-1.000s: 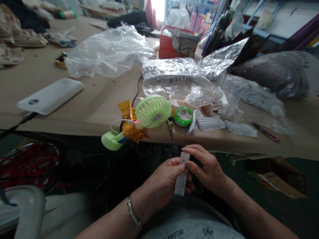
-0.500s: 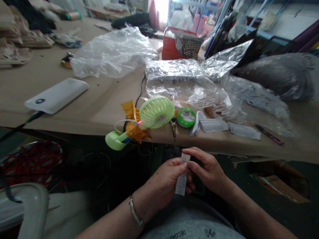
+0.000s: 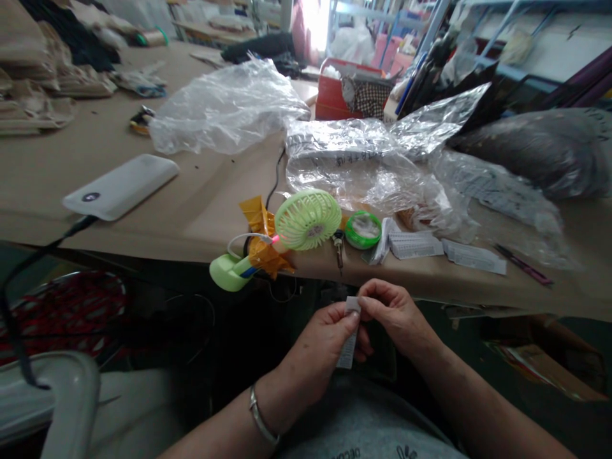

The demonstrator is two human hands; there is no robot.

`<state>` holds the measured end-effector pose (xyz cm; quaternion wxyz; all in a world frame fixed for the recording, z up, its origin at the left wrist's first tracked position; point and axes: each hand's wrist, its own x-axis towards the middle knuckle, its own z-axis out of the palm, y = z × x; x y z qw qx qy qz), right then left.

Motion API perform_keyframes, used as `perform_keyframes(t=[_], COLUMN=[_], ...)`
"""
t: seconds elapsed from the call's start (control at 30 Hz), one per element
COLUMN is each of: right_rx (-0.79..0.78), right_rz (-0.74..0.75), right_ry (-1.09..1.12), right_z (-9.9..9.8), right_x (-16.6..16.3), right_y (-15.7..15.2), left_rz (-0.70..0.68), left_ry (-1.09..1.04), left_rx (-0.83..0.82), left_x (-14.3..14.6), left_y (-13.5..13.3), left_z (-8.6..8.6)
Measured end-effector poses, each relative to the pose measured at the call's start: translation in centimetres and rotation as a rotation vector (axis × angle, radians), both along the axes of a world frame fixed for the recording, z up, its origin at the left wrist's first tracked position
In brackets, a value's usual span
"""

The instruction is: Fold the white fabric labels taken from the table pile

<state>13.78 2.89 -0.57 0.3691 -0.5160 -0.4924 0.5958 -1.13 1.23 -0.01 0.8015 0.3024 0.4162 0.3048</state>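
A narrow white printed label strip (image 3: 347,350) is pinched in my left hand (image 3: 322,341), the thumb lying across its upper part. My right hand (image 3: 394,317) is at the strip's top end, thumb and forefinger closed on its upper right edge. Whether it is one label or a thin stack, I cannot tell. Both hands are over my lap, just below the table's front edge. Beyond them on the table are two stacks of similar labels (image 3: 415,245), a green round tub (image 3: 363,230) with whitish contents and a small pointed tool (image 3: 339,251).
A green fan (image 3: 308,220) is fixed at the table edge with brown tape (image 3: 268,255). Left of it lies a white power bank (image 3: 122,188) with a black cable. Clear plastic bags (image 3: 229,105) lie further back. Purple-handled tweezers or a similar slim tool (image 3: 523,264) rest at right.
My right thumb and forefinger have drawn together at the strip's top end, where the forefinger was stretched out before. The view has shifted slightly, so the table things appear further right.
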Motion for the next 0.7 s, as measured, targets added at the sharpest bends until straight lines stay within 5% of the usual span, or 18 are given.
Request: perform_keyframes(t=[0.27,0.7], right_rx=[0.205,0.412], right_rz=[-0.02,-0.084], right_ry=[-0.117,-0.301], right_z=[-0.2,0.3], right_x=[-1.4,-2.2], right_y=[0.9,1.9], left_rz=[0.166,0.26], left_ry=[0.346,0.616], left_rx=[0.378,0.689], left_x=[-1.1,-1.5], left_y=[1.2,2.9], left_z=[-0.5,-0.1])
